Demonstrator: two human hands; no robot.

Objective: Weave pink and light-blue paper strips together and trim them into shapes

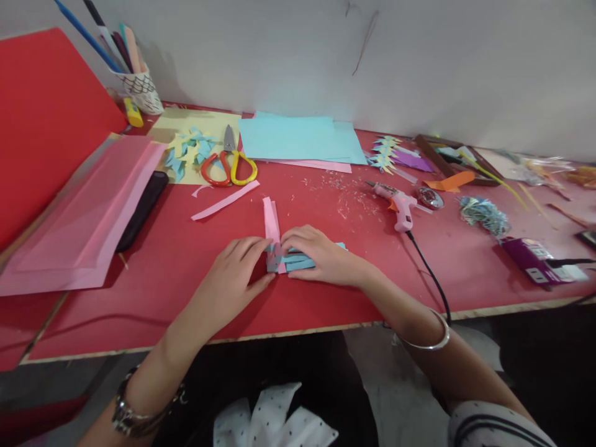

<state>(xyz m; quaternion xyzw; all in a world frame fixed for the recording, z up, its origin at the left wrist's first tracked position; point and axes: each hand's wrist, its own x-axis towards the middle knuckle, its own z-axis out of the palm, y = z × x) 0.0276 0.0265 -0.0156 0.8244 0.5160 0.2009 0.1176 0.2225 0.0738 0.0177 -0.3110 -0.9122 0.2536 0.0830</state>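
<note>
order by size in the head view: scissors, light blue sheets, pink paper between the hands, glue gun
1. Light blue sheets
2. Scissors and glue gun: too alike to rank
3. Pink paper, visible part only

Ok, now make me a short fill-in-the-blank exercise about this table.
1. The left hand and right hand hold blue strips crossed by ____ paper.
2. The scissors have one red handle and one ____ handle.
3. In the picture, the glue gun lies to the ____ of the scissors.

Missing words: pink; yellow; right.
</note>
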